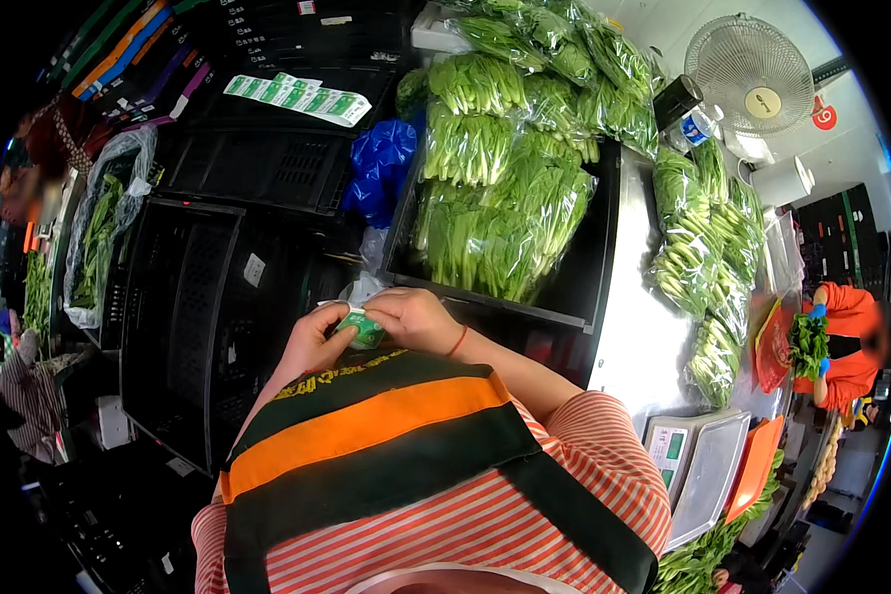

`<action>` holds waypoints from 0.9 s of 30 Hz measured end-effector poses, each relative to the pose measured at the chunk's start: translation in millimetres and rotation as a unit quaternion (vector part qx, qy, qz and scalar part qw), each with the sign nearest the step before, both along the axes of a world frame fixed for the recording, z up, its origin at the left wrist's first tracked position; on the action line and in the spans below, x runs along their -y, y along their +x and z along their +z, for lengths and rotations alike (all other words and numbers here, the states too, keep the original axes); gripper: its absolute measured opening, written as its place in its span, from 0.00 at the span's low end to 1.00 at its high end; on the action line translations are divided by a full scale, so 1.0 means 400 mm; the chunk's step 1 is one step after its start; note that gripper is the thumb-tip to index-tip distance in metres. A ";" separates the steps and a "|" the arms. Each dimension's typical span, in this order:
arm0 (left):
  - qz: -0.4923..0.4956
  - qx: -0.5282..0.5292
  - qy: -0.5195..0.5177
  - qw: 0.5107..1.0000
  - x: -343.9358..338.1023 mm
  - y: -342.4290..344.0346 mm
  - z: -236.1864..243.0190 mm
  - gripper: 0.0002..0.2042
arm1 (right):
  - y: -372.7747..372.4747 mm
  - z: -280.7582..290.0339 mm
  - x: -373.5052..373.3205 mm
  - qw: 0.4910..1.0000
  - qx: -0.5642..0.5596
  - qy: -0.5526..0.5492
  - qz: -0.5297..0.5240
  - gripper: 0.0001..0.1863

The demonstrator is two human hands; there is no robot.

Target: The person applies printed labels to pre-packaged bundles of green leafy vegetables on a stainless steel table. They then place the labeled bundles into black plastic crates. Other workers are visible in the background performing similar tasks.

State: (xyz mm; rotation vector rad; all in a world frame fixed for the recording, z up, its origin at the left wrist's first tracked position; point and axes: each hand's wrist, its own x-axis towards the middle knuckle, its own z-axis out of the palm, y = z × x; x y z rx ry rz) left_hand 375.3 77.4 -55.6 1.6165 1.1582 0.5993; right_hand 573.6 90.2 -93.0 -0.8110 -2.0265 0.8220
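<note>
My left hand (319, 337) and my right hand (411, 317) meet in front of my dark apron with its orange band, fingers pinched on a small green-and-white label (364, 335). White crumpled plastic lies just beyond my fingers. Further forward, a black crate (605, 223) holds bagged leafy greens (500, 223). A long strip of similar green labels (292, 97) lies on dark crates at the upper left, and a blue plastic bag (376, 173) sits beside the crate of greens.
Empty black crates (168, 317) stand left, near a plastic-lined crate (79, 307) of greens. Right is a steel counter (629, 346) with bagged vegetables (688, 233), a scale (668, 460) and a fan (747, 74). A co-worker in orange (846, 312) holds greens with blue-gloved hands.
</note>
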 end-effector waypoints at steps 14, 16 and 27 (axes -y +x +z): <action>-0.035 -0.013 -0.060 0.998 -0.022 -0.001 0.003 0.11 | 0.025 -0.012 -0.023 0.889 -0.198 -0.414 0.013 0.13; -0.017 -0.011 -0.061 0.998 -0.022 -0.004 0.007 0.11 | 0.034 0.015 -0.032 0.804 -0.234 -0.547 0.007 0.13; -0.009 0.007 -0.055 0.998 -0.038 0.000 -0.004 0.11 | -0.002 -0.059 -0.039 0.913 -0.187 -0.362 0.012 0.10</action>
